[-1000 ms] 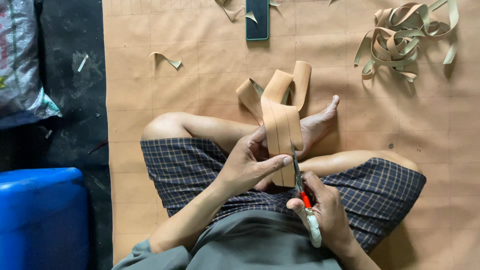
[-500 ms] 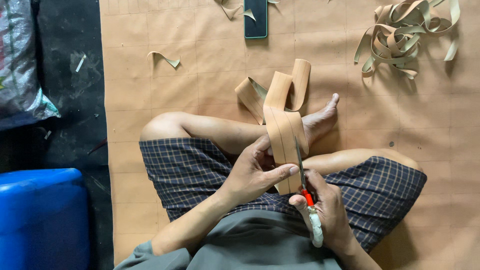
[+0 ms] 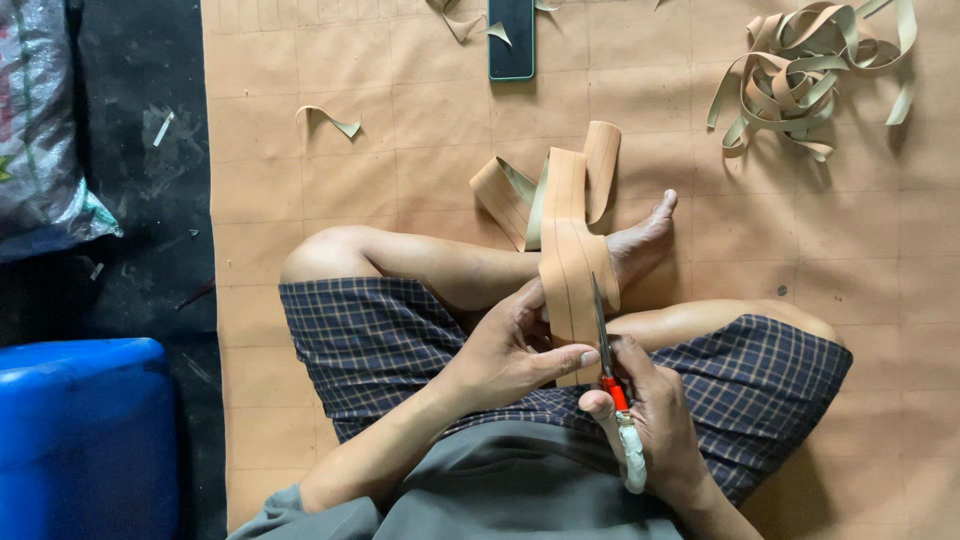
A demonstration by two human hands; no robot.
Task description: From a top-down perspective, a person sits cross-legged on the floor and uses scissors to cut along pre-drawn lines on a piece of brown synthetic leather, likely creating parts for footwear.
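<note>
the right hand (image 3: 655, 420) is closed around a knife (image 3: 612, 385) with a red and white handle, low centre of the frame, blade pointing up along a tan strip (image 3: 570, 270). the left hand (image 3: 505, 350) pinches that strip just left of the blade, thumb touching it. the strip loops up over the crossed legs. a pile of cut strips (image 3: 810, 75) lies upper right, a phone (image 3: 511, 40) top centre, a blue container (image 3: 85, 435) lower left.

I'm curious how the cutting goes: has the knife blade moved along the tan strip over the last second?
Yes, slightly. The knife tip has crept up the tan strip, away from the person, a little closer to the foot, which stayed put. The left hand pinches the strip.
</note>
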